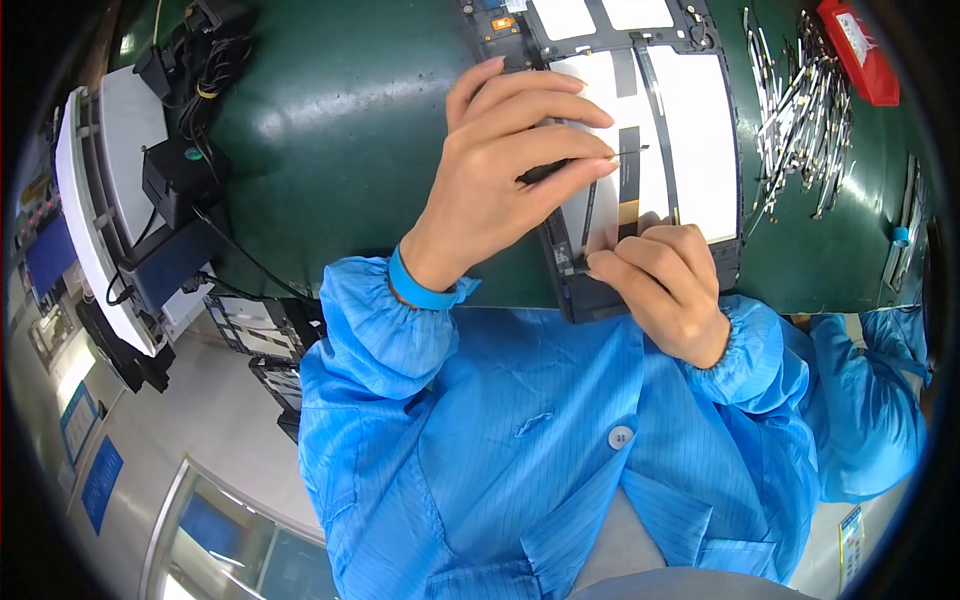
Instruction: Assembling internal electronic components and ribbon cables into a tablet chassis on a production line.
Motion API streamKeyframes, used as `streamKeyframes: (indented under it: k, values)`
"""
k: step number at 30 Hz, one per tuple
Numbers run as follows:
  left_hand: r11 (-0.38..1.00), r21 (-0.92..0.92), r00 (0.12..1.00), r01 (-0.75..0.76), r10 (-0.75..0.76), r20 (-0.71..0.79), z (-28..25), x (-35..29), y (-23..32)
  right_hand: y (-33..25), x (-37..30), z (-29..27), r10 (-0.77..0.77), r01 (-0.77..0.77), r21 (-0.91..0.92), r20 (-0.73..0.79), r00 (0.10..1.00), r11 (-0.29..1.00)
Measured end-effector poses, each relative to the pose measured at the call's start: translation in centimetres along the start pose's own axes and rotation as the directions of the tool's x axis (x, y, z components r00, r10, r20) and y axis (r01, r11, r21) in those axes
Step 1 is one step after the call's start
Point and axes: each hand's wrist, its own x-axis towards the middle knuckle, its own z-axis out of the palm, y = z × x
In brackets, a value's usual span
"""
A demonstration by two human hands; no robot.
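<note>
A tablet-like device frame, black-edged with white panels and dark flat strips, lies in front of me with its inside facing up. Above its left side, my left hand is closed in a pinch around a thin dark pointed tool. The tool's tip reaches over the white panels, and its kind is hard to make out. My right hand rests at the frame's near end with fingers curled and pressed together. Whatever those fingers hold, if anything, is hidden. A blue band circles my left wrist.
Many thin silver-and-black flex strips lie heaped to the right, beside a red bin. Black adapters with bundled cables and a white curved-edge stand are at left. More device frames sit below the green tabletop. Another blue sleeve shows at right.
</note>
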Motion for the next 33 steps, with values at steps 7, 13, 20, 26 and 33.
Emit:
streamKeyframes:
  k: [7, 13, 20, 26, 33]
  values:
    - [1.000, 0.005, 1.000, 0.007, -0.007, -0.005, 0.1, 0.0, 0.1, 0.0, 0.1, 0.0, -0.010, 0.010, -0.010, -0.020, 1.000, 1.000]
    - [1.000, 0.017, 1.000, 0.013, -0.012, -0.008, 0.0, 0.0, 0.1, 0.0, 0.4, 0.0, -0.008, 0.007, -0.030, -0.016, 1.000, 1.000]
    - [0.998, -0.050, 0.992, 0.023, -0.029, -0.119, -0.7, -0.4, 0.3, 0.0, 0.5, -0.1, -0.013, 0.013, -0.049, -0.007, 1.000, 0.999]
    - [0.959, 0.274, 0.985, 0.076, -0.116, 0.131, -2.3, -4.5, 1.6, -0.2, 0.5, -0.4, -0.006, 0.008, -0.060, 0.035, 0.999, 0.998]
    - [0.931, 0.359, 0.957, 0.073, -0.167, 0.239, -1.6, -3.6, 1.8, -0.3, 0.3, -0.4, -0.001, 0.005, -0.076, 0.056, 0.998, 0.997]
